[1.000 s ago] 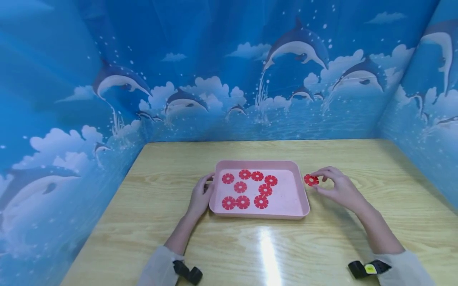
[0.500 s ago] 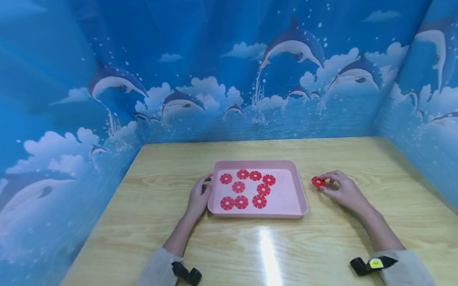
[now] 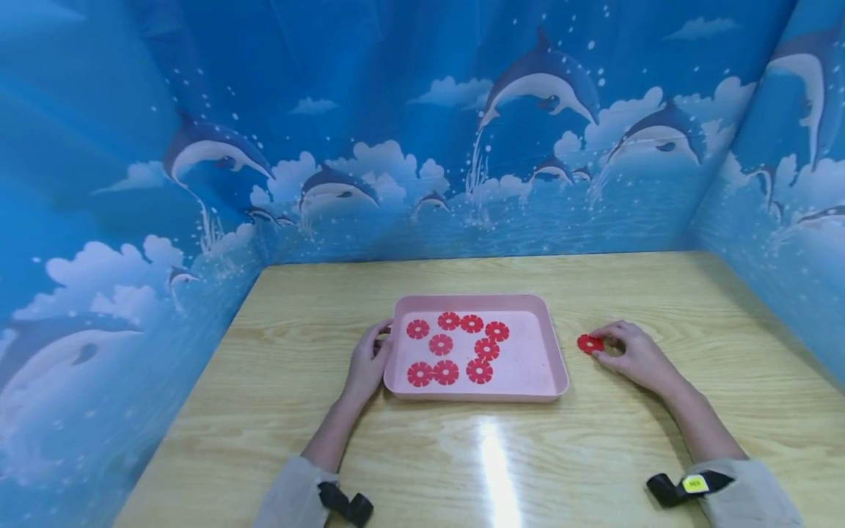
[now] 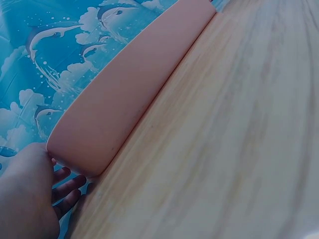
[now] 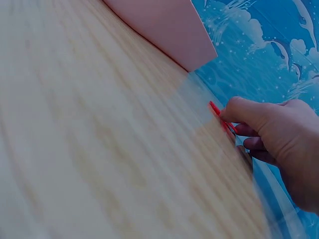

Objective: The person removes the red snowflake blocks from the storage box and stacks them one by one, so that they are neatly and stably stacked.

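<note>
The head view looks down on a pale wood-grain table (image 3: 422,458) where a shallow pink tray (image 3: 524,359) holds nine red notched rings (image 3: 449,343), spread over its left and middle parts, two of them side by side in the near left corner. The left hand (image 3: 367,363) touches the tray's left end; whether its fingers clamp the wall or only rest against it I cannot tell. Right of the tray and apart from it, the right hand (image 3: 637,356) pinches one more notched ring, the held red ring (image 3: 584,344), between thumb and fingers. Pale sleeves (image 3: 290,495) and black wrist devices (image 3: 673,490) show near the bottom edge, and a blue dolphin backdrop (image 3: 422,81) surrounds the table. In the left wrist view, the left hand meets the tray's corner, with bent fingertips showing below it. In the right wrist view, the held red ring appears nearly edge-on under the right hand's pinch, close to the table; contact between ring and tabletop cannot be made out. Part of the tray's outer wall stands beyond.
</note>
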A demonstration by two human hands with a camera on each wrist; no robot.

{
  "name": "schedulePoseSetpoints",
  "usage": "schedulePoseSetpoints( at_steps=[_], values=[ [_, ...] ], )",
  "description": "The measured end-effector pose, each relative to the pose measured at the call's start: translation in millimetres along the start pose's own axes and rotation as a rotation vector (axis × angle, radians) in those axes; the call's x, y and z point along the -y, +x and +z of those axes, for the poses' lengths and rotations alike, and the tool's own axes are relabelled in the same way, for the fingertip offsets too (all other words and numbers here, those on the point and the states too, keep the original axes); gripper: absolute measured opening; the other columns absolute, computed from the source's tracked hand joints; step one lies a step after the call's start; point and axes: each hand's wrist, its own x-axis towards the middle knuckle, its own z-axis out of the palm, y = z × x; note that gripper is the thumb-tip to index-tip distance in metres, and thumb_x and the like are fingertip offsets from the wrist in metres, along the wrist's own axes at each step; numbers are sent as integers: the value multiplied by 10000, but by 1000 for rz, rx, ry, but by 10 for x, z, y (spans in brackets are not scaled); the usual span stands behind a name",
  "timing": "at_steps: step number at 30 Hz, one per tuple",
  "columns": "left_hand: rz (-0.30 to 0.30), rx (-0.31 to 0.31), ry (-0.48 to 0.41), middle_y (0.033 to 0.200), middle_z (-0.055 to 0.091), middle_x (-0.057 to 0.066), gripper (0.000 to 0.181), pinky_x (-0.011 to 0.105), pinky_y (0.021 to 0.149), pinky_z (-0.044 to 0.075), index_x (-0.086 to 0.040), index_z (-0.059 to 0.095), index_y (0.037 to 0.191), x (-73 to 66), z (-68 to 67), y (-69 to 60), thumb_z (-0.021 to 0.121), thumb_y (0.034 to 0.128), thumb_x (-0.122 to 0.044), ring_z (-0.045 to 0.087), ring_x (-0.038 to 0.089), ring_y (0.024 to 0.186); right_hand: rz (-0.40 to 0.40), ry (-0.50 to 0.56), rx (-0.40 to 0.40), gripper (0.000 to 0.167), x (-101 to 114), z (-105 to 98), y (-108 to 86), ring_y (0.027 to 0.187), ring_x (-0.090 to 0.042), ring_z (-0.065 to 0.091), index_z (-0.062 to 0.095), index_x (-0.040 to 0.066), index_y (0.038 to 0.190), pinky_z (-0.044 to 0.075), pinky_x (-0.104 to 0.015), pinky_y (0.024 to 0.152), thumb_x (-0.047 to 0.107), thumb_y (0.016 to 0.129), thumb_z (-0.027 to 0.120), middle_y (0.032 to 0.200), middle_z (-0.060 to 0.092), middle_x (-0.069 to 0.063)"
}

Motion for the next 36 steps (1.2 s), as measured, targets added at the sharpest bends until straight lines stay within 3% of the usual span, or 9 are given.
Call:
schedulePoseSetpoints(
  at_steps=[13, 24, 30, 36],
  values=[
    [13, 13, -6, 1170, 532, 152, 354, 375, 821, 480, -24, 495, 1286, 10, -19, 8, 492, 938, -93, 563, 262, 947, 24, -18, 45, 295, 20, 3, 1, 810, -229, 444, 635, 0, 1037, 382, -373, 670, 98, 769, 710, 912, 537, -80],
    [-12, 10, 6, 1169, 538, 129, 349, 363, 823, 477, -55, 508, 1282, -32, -17, 3, 503, 935, -89, 562, 242, 943, -20, 4, -4, 293, 41, -1, 0, 814, -229, 505, 626, 0, 1024, 428, -355, 687, 81, 760, 726, 915, 549, -74],
    [1, 5, 1, 1165, 537, 137, 346, 371, 821, 479, -48, 508, 1280, -23, -9, 0, 501, 936, -90, 564, 252, 945, -16, 28, 10, 310, 182, -59, 57, 871, -289, 525, 613, -2, 1059, 445, -483, 751, 63, 773, 712, 990, 555, -120],
    [-14, 1, -2, 1168, 536, 119, 344, 352, 819, 482, -66, 514, 1278, -12, 2, -4, 505, 935, -98, 565, 232, 944, -112, 42, -17, 293, 417, -81, 166, 858, -264, 518, 623, 3, 1048, 449, -478, 700, 67, 776, 713, 978, 575, -115]
  ],
)
